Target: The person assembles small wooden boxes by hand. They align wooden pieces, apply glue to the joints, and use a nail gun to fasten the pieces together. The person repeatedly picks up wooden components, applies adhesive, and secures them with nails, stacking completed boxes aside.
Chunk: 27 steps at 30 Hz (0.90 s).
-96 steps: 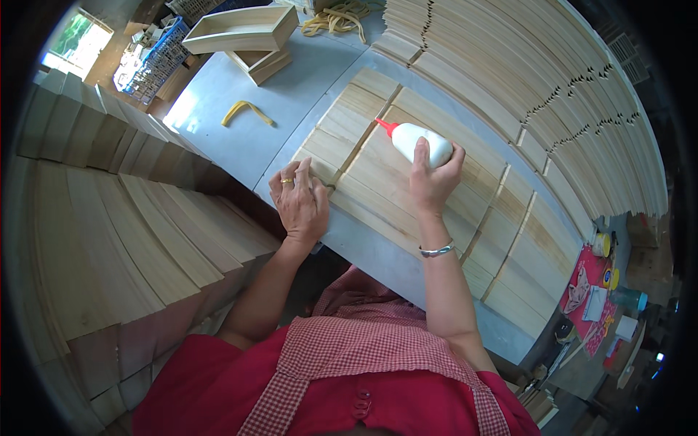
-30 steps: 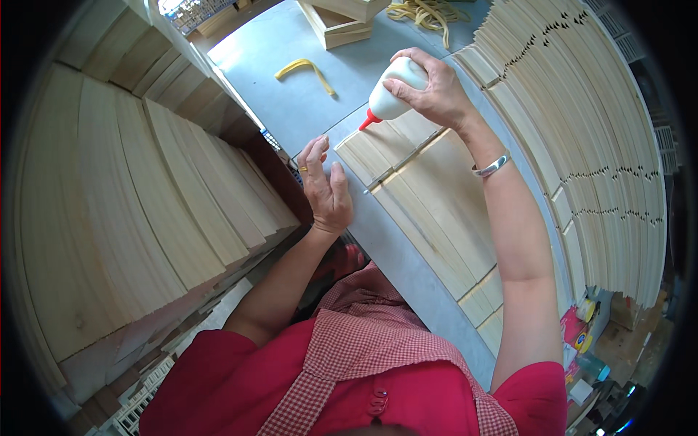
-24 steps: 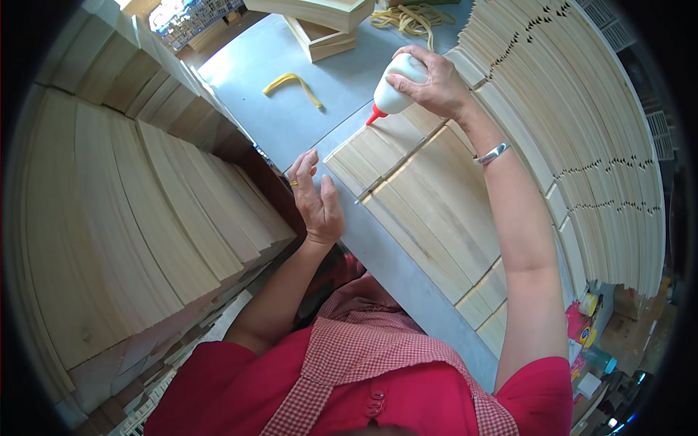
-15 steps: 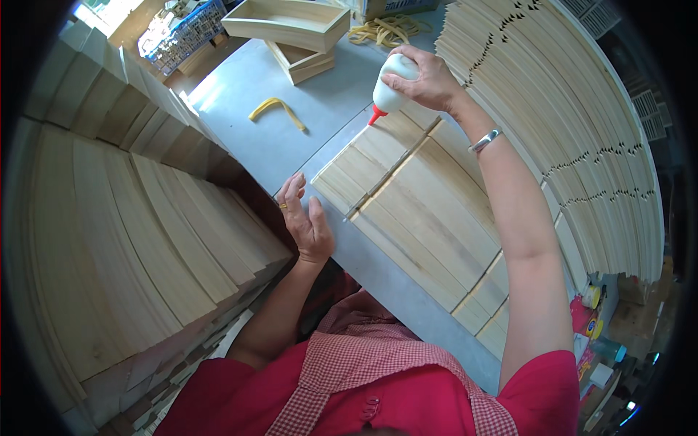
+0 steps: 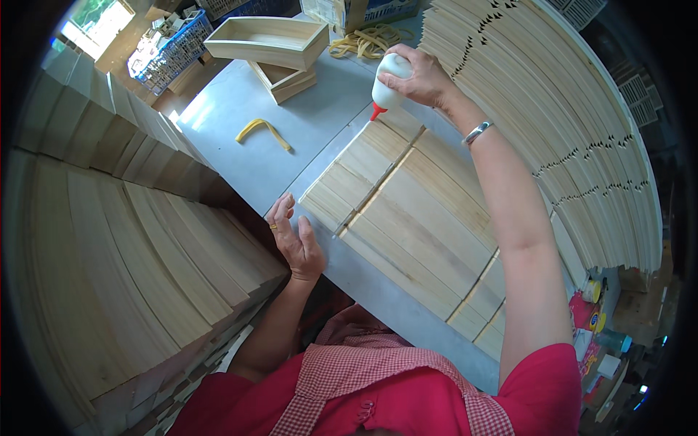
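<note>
My right hand [image 5: 423, 78] is closed around a white squeeze glue bottle [image 5: 386, 91], tipped with its red nozzle down. The nozzle tip is at the far end of the left edge of several flat wooden boards [image 5: 429, 211] lying side by side on the grey table. Narrow grooves run across the boards. My left hand [image 5: 297, 243] is open beside the boards' near-left corner, fingers raised and slightly apart, holding nothing. Whether the nozzle touches the wood I cannot tell.
A yellow rubber strip [image 5: 265, 132] lies on the table [image 5: 225, 102]. Wooden boxes [image 5: 269, 36], a heap of yellow bands [image 5: 367, 41] and a carton stand farther back. Tall board stacks rise at left [image 5: 109, 247] and right [image 5: 552, 109]. A blue basket [image 5: 171, 54] is at far left.
My right hand has moved the glue bottle along the boards' edge, away from me toward the far corner. The whole view has shifted slightly. My left hand stays open beside the boards.
</note>
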### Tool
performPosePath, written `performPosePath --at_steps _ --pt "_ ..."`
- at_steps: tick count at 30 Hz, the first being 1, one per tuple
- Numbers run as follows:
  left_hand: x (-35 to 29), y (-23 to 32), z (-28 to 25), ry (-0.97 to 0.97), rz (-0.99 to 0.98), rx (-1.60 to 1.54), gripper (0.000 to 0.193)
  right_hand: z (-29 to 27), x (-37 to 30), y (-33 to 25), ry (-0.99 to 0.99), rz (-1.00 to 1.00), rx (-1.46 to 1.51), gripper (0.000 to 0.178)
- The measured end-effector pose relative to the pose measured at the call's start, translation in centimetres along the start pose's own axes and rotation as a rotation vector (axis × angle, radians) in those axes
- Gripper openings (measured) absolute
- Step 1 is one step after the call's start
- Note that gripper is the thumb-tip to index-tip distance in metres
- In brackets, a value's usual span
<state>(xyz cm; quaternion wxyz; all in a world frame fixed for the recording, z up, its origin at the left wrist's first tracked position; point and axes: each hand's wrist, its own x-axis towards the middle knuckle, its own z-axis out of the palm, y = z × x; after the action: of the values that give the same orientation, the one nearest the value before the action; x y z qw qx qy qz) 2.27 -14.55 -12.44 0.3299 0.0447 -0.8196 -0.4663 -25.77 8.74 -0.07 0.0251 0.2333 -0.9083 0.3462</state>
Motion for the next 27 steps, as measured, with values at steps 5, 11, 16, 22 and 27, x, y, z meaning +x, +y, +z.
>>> performPosePath --at_steps 5,11,16,22,27 --pt "0.0 0.0 0.0 -0.004 -0.003 0.011 0.043 -0.4 0.2 1.1 0.063 -0.015 -0.04 0.052" --pt "0.0 0.0 0.1 -0.004 -0.005 0.007 0.043 -0.9 0.3 2.3 0.108 -0.022 -0.069 0.051" --pt "0.1 0.1 0.1 -0.005 0.017 0.007 0.042 -1.4 0.5 3.3 0.181 -0.014 -0.116 0.049" --pt "0.2 0.3 0.0 -0.004 0.016 0.009 0.041 -1.5 -0.5 4.1 0.278 -0.019 -0.117 0.052" --pt "-0.1 -0.2 0.4 -0.009 0.016 0.013 0.04 -1.9 -4.7 3.8 0.412 0.08 -0.073 0.051"
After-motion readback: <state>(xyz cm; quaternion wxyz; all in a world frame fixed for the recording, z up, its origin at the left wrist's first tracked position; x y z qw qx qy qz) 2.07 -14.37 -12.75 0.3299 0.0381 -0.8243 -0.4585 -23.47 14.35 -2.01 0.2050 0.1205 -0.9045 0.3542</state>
